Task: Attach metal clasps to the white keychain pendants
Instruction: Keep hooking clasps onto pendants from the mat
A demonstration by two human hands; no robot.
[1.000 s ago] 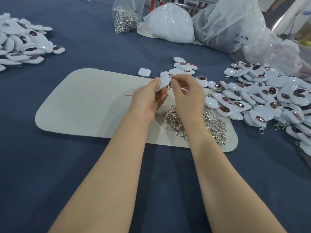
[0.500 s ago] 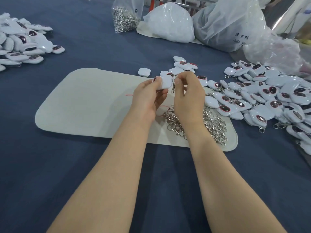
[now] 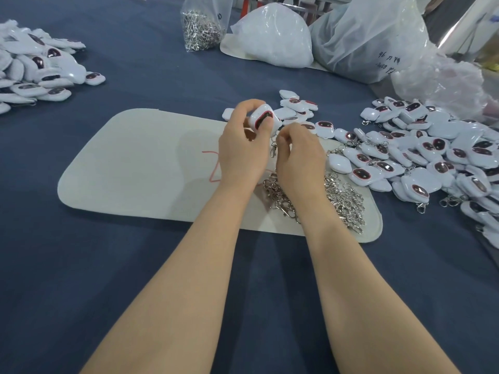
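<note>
My left hand (image 3: 241, 147) grips a white pendant (image 3: 260, 116) with a dark red-rimmed face, held above the far edge of the white mat (image 3: 140, 163). A metal clasp (image 3: 274, 147) dangles below the pendant, between my two hands. My right hand (image 3: 298, 155) is curled beside it, its fingertips pinching the top of the clasp's chain. A heap of loose metal clasps (image 3: 343, 198) lies on the mat under my right wrist. Several white pendants (image 3: 421, 155) are piled to the right.
Another pile of pendants (image 3: 35, 68) lies at the far left on the blue cloth. A clear bag of clasps (image 3: 201, 25) and white plastic bags (image 3: 275, 36) stand at the back. More pendants (image 3: 294, 106) lie just behind my hands.
My left hand has turned the pendant so its dark face shows and lifted it slightly. My right hand has dropped lower, and the clasp now hangs between the hands.
</note>
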